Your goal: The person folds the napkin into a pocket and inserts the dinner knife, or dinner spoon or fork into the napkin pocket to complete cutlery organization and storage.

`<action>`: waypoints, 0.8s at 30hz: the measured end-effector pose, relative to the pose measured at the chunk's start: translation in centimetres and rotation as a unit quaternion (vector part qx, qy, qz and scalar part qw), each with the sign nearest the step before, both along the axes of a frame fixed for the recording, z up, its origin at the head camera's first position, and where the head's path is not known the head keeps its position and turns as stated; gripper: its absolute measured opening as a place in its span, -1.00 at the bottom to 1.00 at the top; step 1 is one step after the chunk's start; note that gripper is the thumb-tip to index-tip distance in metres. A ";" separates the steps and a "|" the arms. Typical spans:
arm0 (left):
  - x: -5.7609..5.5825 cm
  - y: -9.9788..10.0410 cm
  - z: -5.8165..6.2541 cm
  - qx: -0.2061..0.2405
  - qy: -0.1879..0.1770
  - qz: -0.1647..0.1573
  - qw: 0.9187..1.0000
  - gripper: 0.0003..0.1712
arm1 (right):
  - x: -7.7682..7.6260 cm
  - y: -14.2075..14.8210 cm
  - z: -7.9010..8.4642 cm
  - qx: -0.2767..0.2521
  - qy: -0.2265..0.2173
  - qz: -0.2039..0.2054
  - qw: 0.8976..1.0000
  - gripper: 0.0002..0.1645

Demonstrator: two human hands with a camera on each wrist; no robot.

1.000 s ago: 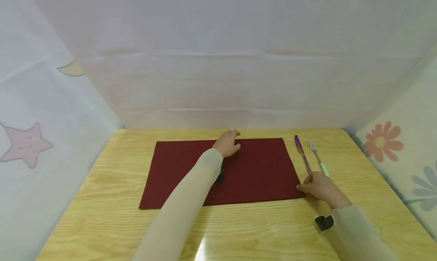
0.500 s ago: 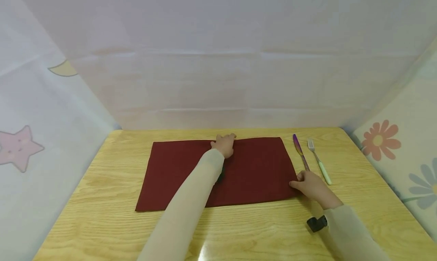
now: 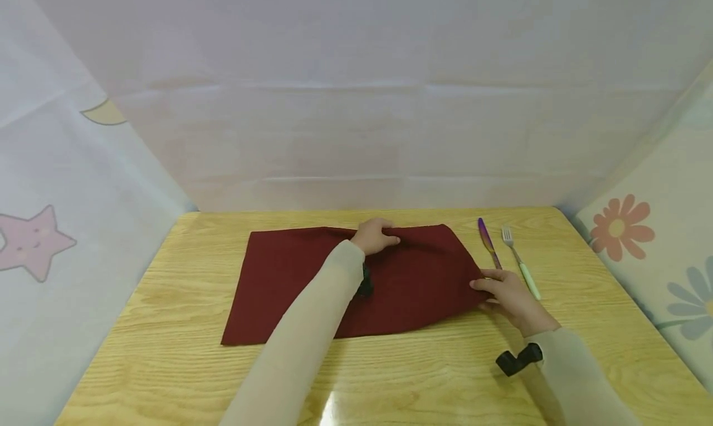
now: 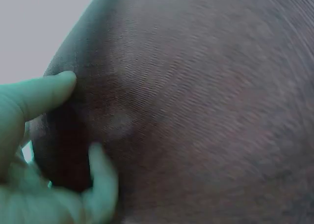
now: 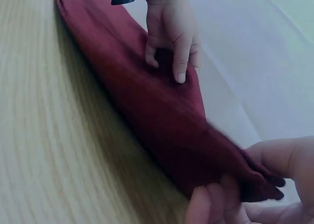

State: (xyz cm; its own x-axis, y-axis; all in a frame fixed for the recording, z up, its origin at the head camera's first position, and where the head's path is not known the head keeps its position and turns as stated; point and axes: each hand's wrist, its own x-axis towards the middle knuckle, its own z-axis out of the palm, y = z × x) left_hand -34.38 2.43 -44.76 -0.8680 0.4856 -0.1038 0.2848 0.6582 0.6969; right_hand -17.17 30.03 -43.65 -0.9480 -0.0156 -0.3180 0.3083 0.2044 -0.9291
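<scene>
A dark red folded cloth (image 3: 429, 277) lies across the wooden table, its right part lifted and bowed. My right hand (image 3: 509, 296) grips the cloth's right edge, thumb on top and fingers beneath. In the right wrist view, the layered end of the cloth (image 5: 196, 155) shows between the fingers of that hand. At the middle of the far edge, my left hand (image 3: 374, 235) pinches the cloth, which puckers beside the fingers. The left wrist view has the thumb of my left hand (image 4: 29, 101) over the cloth's edge (image 4: 98, 57), with another finger curled against it.
Just right of the cloth lie a purple-and-gold knife (image 3: 486, 237), its lower end behind my right hand, and a fork (image 3: 520, 262) with a pale green handle. A pale fabric backdrop (image 3: 356, 135) stands behind the wooden table (image 3: 167, 290) and along both sides.
My right hand has moved slightly left and up, raising the cloth's right end from flat. The left hand has taken hold of the far edge, which now puckers.
</scene>
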 end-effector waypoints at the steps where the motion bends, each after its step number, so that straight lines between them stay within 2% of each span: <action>1: 0.1 0.0 0.3 0.018 -0.015 -0.004 1.000 -0.52 | 0.0 0.0 0.0 -0.004 0.005 -0.001 1.000 -0.26; 4: 0.5 0.2 1.2 0.073 -0.066 -0.015 0.995 -0.71 | -0.1 -0.1 0.1 -0.022 0.021 -0.013 0.999 -0.44; 6: 0.7 0.4 1.7 0.101 -0.094 -0.022 0.990 -0.80 | -0.1 -0.4 0.2 -0.059 0.027 -0.027 0.998 -0.61; 9: 1.0 0.6 2.4 0.120 -0.114 -0.032 0.986 -0.79 | 0.0 -1.0 0.2 -0.137 0.038 -0.041 0.989 -0.86; 10: 1.1 0.7 2.5 0.123 -0.120 -0.033 0.985 -0.74 | 0.0 -1.2 0.2 -0.167 0.042 -0.043 0.984 -0.87; 14: 1.3 0.9 2.7 0.119 -0.126 -0.025 0.985 -0.46 | 0.0 -2.1 0.2 -0.259 0.078 -0.020 0.962 -0.73; 16: 1.2 1.0 2.5 0.113 -0.123 -0.016 0.986 -0.43 | 0.0 -2.3 0.2 -0.283 0.112 -0.004 0.952 -0.66; 18: 1.3 1.0 2.5 0.108 -0.121 -0.010 0.987 -0.50 | -0.2 -2.6 0.2 -0.300 0.149 0.013 0.942 -0.60; 21: 1.6 0.7 2.9 0.112 -0.128 -0.016 0.985 -0.66 | -0.4 -2.8 0.2 -0.300 0.195 0.036 0.933 -0.56; 24: 2.1 0.4 3.5 0.107 -0.128 -0.039 0.985 -0.75 | -0.5 -3.2 0.2 -0.289 0.218 0.064 0.930 -0.58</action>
State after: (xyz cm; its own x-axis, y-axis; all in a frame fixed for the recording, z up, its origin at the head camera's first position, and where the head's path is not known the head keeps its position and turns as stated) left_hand -32.28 2.81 -41.23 -0.7857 0.5846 -0.2021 0.1259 0.4711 0.8731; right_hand -17.63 26.88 -43.42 -0.9635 -0.1859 0.1926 -0.1160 -0.3585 -0.9263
